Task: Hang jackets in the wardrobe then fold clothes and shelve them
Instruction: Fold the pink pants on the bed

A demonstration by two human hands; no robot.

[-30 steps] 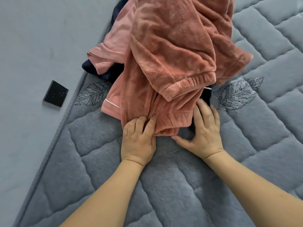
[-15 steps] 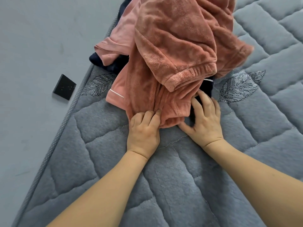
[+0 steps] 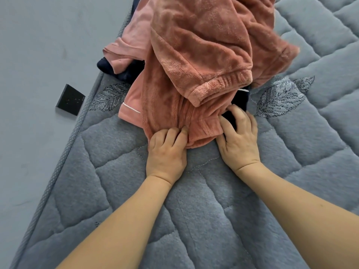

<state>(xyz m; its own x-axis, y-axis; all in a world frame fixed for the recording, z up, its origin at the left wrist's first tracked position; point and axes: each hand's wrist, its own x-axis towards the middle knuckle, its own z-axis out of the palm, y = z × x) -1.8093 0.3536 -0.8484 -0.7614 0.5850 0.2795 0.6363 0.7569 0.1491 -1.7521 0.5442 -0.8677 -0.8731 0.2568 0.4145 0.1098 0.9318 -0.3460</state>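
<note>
A: Where's the crumpled salmon-pink fleece garment?
B: Heaped on the grey quilted mattress, 12 o'clock of both hands.
A: Hands?
B: Left hand pinches its near hem, fingers curled. Right hand lies flat, fingers straight, on dark navy cloth at 1 o'clock.

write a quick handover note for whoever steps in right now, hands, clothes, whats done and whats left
Left hand: fingers curled, pinching the near edge of the fleece garment.
Right hand: fingers laid over the same edge and the navy garment under it; whether it grips is unclear.
Clothes: all in one unfolded heap on the mattress, with a pink top at the heap's left.
Done: nothing folded here. No wardrobe or shelf in view.
Left: pull the fleece garment free, fold it, fold the others, shelve them.
</note>
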